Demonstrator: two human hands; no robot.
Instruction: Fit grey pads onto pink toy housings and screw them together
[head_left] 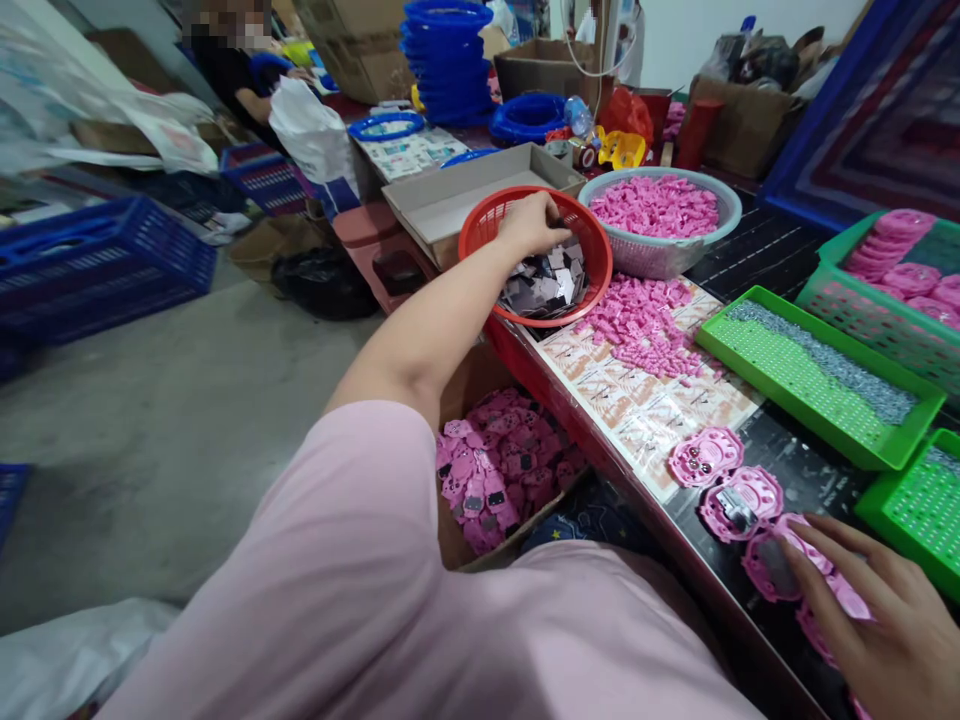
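My left hand (534, 222) reaches into a round red basket (480, 232) of small grey and black square pieces (551, 283); its fingers curl down among them, and what they grip is hidden. My right hand (881, 625) lies at the lower right with fingers spread flat over pink plastic shells (772, 570) on the dark table. Two more pink shells (706, 456) sit just left of it, one holding a grey insert (736, 505).
A heap of small pink parts (637, 320) lies on printed sheets; more fill a pale bowl (716, 232). Green trays (817, 375) hold grey bits. A cardboard box of assembled pink shells (499, 470) stands on the floor. Another person (247, 75) sits at the back left.
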